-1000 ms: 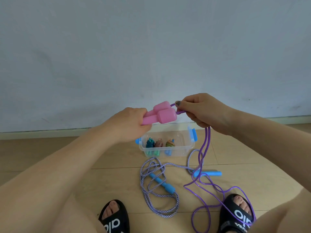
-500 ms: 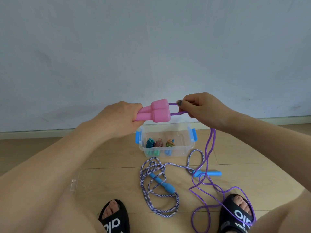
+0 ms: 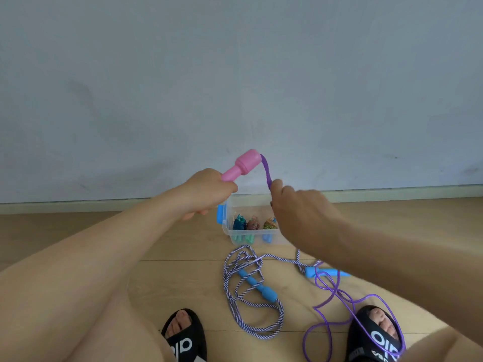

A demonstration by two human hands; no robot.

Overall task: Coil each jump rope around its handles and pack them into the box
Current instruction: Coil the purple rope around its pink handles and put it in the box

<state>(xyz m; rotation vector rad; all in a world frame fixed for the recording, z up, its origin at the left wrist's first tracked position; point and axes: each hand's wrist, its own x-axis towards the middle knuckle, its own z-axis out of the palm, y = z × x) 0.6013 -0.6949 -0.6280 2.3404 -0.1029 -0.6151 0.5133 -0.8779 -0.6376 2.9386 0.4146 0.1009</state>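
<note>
My left hand [image 3: 209, 190] grips the pink handles [image 3: 244, 164] of a jump rope, tilted up to the right. A purple rope [image 3: 266, 171] runs from the handle top down into my right hand [image 3: 298, 205], which pinches it just below. The rest of the purple rope [image 3: 337, 291] trails in loops on the floor and over my right sandal. A clear plastic box [image 3: 230, 226] with blue latches stands on the floor under my hands, with several coiled ropes inside. A blue-handled striped rope [image 3: 251, 280] lies loose in front of the box.
A grey wall and baseboard [image 3: 392, 194] stand right behind the box. My two black sandals [image 3: 185, 335] rest on the wooden floor near the ropes. A second blue handle [image 3: 311, 271] lies to the right, partly under my right forearm.
My left hand has tilted the pink handles upward. My right hand has dropped lower and in front of the box, drawing the purple rope down from the handle top.
</note>
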